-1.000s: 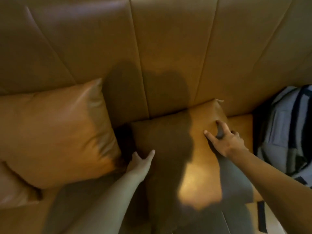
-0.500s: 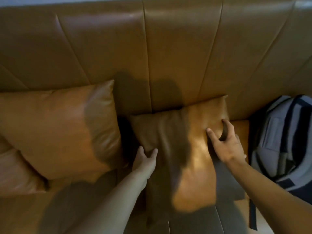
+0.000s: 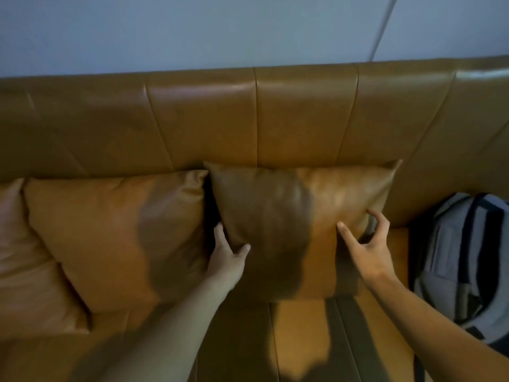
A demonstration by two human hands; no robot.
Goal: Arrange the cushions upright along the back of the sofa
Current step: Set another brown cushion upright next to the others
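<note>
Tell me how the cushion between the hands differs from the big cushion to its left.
The held cushion stands nearly upright against the sofa back; the left cushion leans at a tilt. The held cushion looks smaller; the left cushion is broader. The left hand and right hand grip the held cushion's sides; nothing touches the left cushion. Both are tan leather, like the sofa.

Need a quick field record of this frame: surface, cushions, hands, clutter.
surface: tan leather sofa, backrest against a pale wall
cushion in hand: middle cushion, standing upright against the backrest
left hand: grips the cushion's lower left edge, thumb on the front
right hand: fingers spread at the cushion's right edge, grasp unclear
other cushions: large cushion leaning on the backrest to the left; pale cushion at the far left, partly cut off
clutter: grey backpack on the seat at the right
</note>
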